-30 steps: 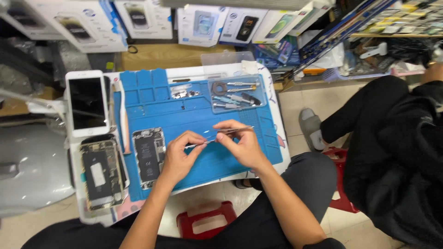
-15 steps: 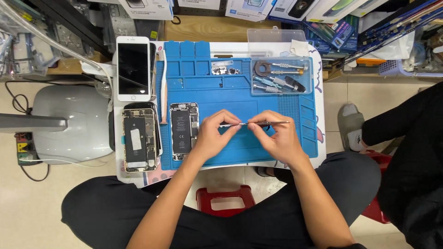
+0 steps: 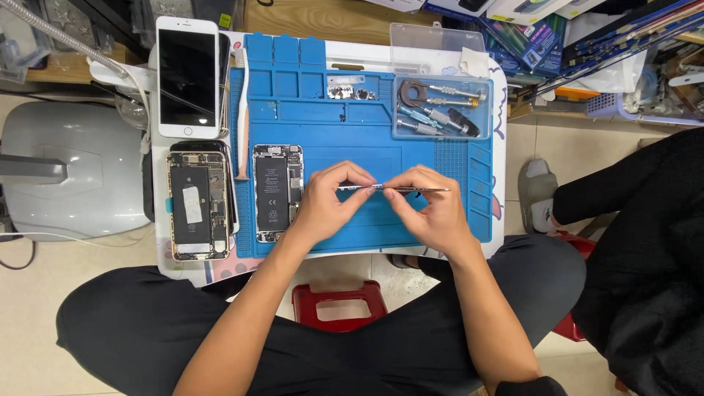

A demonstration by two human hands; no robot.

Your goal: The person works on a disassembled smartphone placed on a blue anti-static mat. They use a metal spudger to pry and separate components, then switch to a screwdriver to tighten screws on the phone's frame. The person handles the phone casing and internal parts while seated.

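You are holding both hands together over the lower middle of the blue silicone repair mat [image 3: 352,158], which is lying on the small white surface [image 3: 499,125]. Your left hand [image 3: 326,205] is pinching its fingertips shut on one end of a thin, narrow metal strip [image 3: 361,188]. Your right hand [image 3: 433,213] is closing its fingers around slim silver metal tweezers [image 3: 414,190], whose tip is meeting the strip between your two hands, just above the mat.

Just beside your left hand, an opened phone body with a black battery [image 3: 277,192] is lying on the mat. Another opened phone chassis [image 3: 196,205] is sitting off the mat's left edge, with a white-framed phone screen [image 3: 188,77] above it. A clear plastic tray of screwdrivers [image 3: 440,110] is resting at the mat's upper right.
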